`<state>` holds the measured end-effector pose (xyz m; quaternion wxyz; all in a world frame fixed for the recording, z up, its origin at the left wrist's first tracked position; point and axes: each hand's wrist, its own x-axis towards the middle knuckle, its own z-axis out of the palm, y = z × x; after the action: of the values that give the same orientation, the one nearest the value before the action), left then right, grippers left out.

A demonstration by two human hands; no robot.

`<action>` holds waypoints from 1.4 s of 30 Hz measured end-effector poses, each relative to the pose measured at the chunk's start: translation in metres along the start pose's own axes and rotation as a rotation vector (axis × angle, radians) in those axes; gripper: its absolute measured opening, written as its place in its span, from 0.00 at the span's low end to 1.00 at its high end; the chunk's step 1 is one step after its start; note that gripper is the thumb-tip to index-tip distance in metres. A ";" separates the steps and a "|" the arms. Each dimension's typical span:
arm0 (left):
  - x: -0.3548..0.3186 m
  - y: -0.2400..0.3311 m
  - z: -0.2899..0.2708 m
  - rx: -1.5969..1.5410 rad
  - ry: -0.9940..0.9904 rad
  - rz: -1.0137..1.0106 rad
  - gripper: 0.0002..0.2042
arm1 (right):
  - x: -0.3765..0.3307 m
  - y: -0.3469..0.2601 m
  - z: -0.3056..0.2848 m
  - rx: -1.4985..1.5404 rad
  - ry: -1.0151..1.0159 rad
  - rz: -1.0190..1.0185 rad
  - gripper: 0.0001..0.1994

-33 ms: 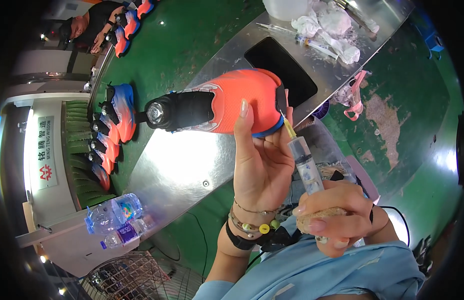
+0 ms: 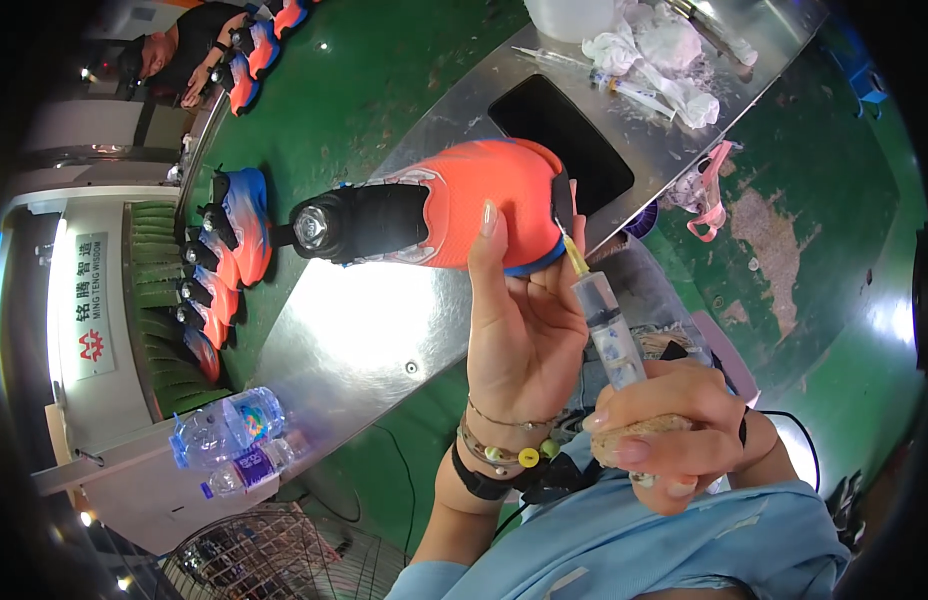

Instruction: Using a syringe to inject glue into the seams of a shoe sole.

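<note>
An orange running shoe (image 2: 484,200) with a blue sole edge and black collar lies on its base above the metal table, toe toward the right. My left hand (image 2: 529,325) grips it by the toe, thumb on the upper and fingers beneath. In my right hand (image 2: 674,430) is a clear syringe (image 2: 614,335) with a yellow needle hub (image 2: 574,258). Its tip meets the toe's edge, where the dark rim joins the sole. A beige, rough-looking wad (image 2: 639,440) is also pressed in my right hand's fingers; what it is I cannot make out.
The metal table (image 2: 414,345) bears a black phone (image 2: 564,140), crumpled white tissues (image 2: 654,60) and another syringe (image 2: 639,95). Plastic bottles (image 2: 229,430) stand at the lower left. More orange and blue shoes (image 2: 246,225) line the far left. A person (image 2: 189,40) is at the upper left.
</note>
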<state>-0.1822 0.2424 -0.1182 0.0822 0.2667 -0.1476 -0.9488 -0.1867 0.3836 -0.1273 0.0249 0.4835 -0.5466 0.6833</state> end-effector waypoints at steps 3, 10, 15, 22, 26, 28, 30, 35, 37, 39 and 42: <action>-0.001 0.001 -0.004 -0.079 -0.001 -0.085 0.19 | 0.002 0.004 0.004 -0.023 0.024 -0.005 0.12; 0.002 -0.002 -0.002 -0.021 0.016 -0.021 0.19 | -0.001 0.008 0.021 -0.001 0.317 -0.033 0.19; 0.002 -0.001 0.002 -0.042 0.001 -0.041 0.20 | -0.007 0.007 0.015 -0.001 0.272 -0.019 0.18; 0.003 0.005 0.009 -0.129 -0.014 -0.064 0.20 | -0.022 0.018 0.018 0.081 0.327 -0.033 0.13; -0.009 0.010 0.005 -0.183 -0.072 -0.038 0.20 | -0.007 0.033 -0.004 0.358 0.287 -0.117 0.38; -0.013 0.011 -0.001 -0.121 -0.055 -0.064 0.28 | 0.003 0.035 -0.004 0.161 0.418 0.058 0.38; -0.020 0.007 -0.005 -0.127 -0.098 -0.091 0.28 | 0.017 0.041 0.002 0.057 0.394 0.074 0.39; -0.023 0.009 -0.036 -0.118 -0.106 -0.118 0.20 | 0.031 0.054 0.014 -0.026 0.313 0.108 0.43; -0.029 0.004 -0.040 -0.150 -0.105 -0.070 0.23 | 0.035 0.048 0.021 0.028 0.343 0.127 0.44; -0.028 0.002 -0.039 -0.144 -0.106 -0.054 0.23 | 0.039 0.047 0.023 0.088 0.381 0.134 0.44; -0.026 -0.004 -0.049 -0.153 -0.190 -0.061 0.21 | 0.037 0.048 0.024 0.080 0.414 0.176 0.41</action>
<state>-0.1342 0.2408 -0.1466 0.0589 0.1728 -0.0736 -0.9804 -0.2184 0.3278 -0.1380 0.0574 0.2838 -0.5424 0.7887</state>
